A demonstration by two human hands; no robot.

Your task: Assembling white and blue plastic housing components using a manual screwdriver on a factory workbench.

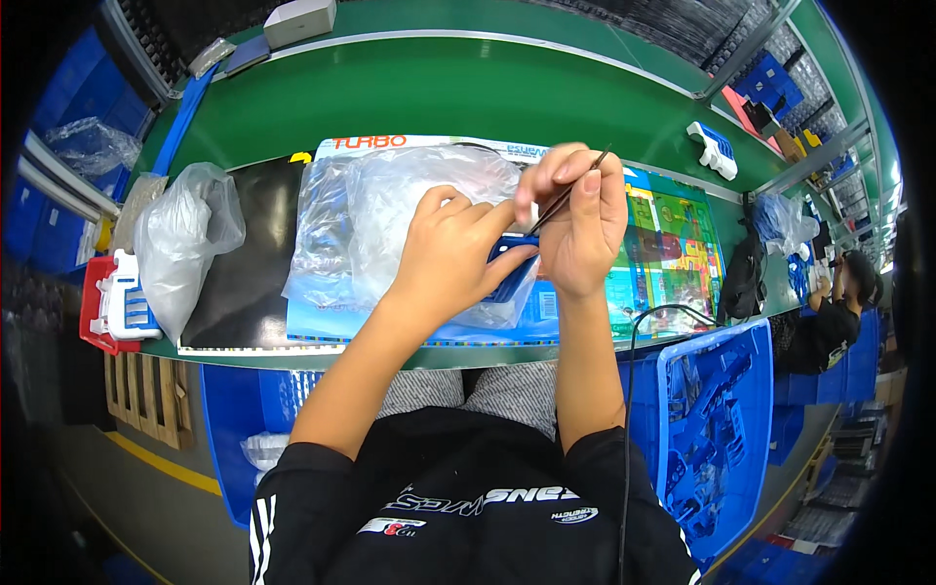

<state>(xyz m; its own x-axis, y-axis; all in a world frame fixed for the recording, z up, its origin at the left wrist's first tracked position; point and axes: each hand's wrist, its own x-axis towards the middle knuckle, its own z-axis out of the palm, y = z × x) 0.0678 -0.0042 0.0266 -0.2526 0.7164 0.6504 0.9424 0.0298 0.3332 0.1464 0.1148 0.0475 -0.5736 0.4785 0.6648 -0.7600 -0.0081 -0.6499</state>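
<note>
My left hand [453, 249] grips a small blue plastic part [509, 273] over the middle of the bench. My right hand [580, 219] holds thin dark tweezers [570, 193], their tips pointing down at the blue part where the two hands meet. Under both hands lies a heap of clear plastic bags [390, 210] on a colourful printed sheet [673, 244]. My forearms come up from the lower edge.
A stuffed clear bag [185, 244] stands at the left beside a red and white tray [112, 302]. A white and blue part [714, 148] lies on the green bench [439, 93]. A blue crate of blue parts [717, 429] sits at lower right. Another person [829, 312] works at far right.
</note>
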